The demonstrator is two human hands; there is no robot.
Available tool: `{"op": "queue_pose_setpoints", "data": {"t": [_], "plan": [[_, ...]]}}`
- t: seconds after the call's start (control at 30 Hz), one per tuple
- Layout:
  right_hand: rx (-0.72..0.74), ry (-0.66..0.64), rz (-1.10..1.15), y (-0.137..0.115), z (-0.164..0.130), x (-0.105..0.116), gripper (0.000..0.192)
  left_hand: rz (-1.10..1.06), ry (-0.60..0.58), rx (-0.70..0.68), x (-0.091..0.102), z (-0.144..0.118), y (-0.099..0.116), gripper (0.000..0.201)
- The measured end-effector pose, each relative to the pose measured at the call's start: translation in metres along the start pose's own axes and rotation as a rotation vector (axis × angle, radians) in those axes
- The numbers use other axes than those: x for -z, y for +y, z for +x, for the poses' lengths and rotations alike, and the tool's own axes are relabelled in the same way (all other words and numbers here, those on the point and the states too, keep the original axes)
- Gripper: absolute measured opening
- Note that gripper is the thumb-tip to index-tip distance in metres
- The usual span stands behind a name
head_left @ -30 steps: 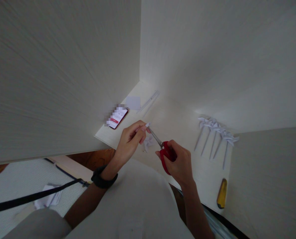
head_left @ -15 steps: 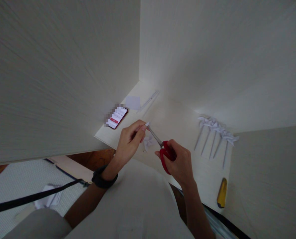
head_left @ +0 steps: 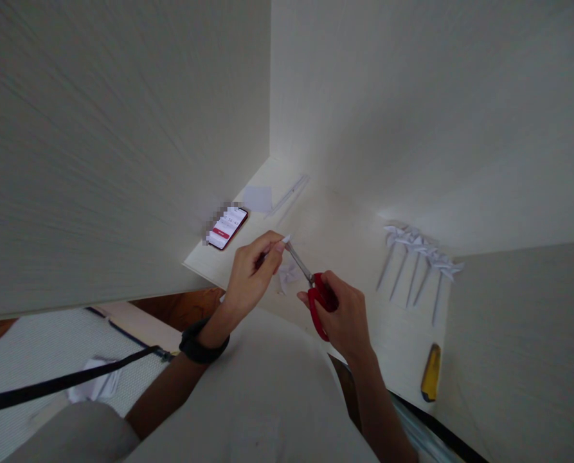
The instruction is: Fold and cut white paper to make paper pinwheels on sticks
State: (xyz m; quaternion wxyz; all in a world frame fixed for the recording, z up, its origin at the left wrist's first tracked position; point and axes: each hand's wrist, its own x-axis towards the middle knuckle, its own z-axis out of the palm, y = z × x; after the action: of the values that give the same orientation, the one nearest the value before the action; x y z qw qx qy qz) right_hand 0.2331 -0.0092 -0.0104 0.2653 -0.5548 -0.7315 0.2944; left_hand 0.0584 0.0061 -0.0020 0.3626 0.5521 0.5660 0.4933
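Note:
Between thumb and fingers, my left hand (head_left: pixel 254 270) pinches a small piece of white paper (head_left: pixel 287 238); most of it is hidden by the fingers. My right hand (head_left: pixel 347 315) grips red-handled scissors (head_left: pixel 319 308), whose blade tips meet the paper's end. Whether the blades are fully closed is too small to tell. Just below the hands, a folded white paper pinwheel (head_left: pixel 288 275) lies on the white tabletop (head_left: pixel 344 225). Over to the right rest several paper pinwheels on sticks (head_left: pixel 416 251), side by side with sticks pointing toward me.
A lit phone (head_left: pixel 227 229) lies at the left edge, beside a paper square (head_left: pixel 258 199) and thin white sticks (head_left: pixel 289 195). A yellow-handled cutter (head_left: pixel 430 374) sits at the front right. White panels (head_left: pixel 123 161) rise around the tabletop. Folded papers (head_left: pixel 95 381) lie lower left.
The right hand and scissors have shifted slightly left, and the scissor handles look a little closer together. My left hand stays nearly still with the paper.

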Motion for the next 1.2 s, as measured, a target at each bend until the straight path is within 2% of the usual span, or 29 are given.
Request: {"op": "queue_pose_setpoints", "data": {"t": [0.3,0.77,1.2], "plan": [[-0.017,-0.019,0.012,0.0016,0.0002,-0.0025,0.038,-0.004,0.011,-0.014,-0.0015,0.0003,-0.0008,0.033],[-0.01,-0.014,0.004,-0.0014,-0.0002,-0.0045,0.035,0.024,0.067,-0.001,-0.0037,-0.0024,0.0028,0.028],[-0.016,-0.018,0.002,-0.0024,-0.0001,-0.0044,0.034,0.0,0.066,0.02,-0.0042,-0.0021,0.0023,0.03]]}}
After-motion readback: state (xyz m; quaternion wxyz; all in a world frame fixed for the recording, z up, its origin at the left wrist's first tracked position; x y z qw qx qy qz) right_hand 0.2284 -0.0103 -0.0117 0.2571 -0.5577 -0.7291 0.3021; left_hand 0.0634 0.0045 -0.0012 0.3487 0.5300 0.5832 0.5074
